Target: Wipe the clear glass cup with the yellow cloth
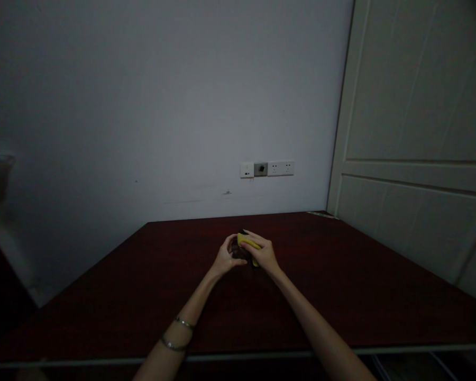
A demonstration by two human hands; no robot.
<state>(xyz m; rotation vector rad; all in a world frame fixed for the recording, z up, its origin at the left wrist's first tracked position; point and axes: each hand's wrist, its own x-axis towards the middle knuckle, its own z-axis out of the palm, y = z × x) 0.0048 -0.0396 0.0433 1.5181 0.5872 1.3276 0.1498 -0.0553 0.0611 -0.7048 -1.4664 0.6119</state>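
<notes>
Over the middle of the dark red table, my left hand (224, 257) curls around a dark, rounded object (240, 253), its thumb along the near side. What this object is cannot be made out in the dim light. A yellow cloth (249, 242) is pinched in my right hand (266, 254) and lies against the object's upper right side. Part of the cloth hangs below the right fingers. The two hands face each other, close together, and hide much of the object. Two bracelets circle my left forearm.
The dark red table (143, 296) reaches back to a pale wall. White sockets (281, 168) and a grey plate with a dark knob (261, 169) are set in the wall. A pale panelled door (412, 174) stands along the right side. A flat strip (322, 215) lies at the back right corner.
</notes>
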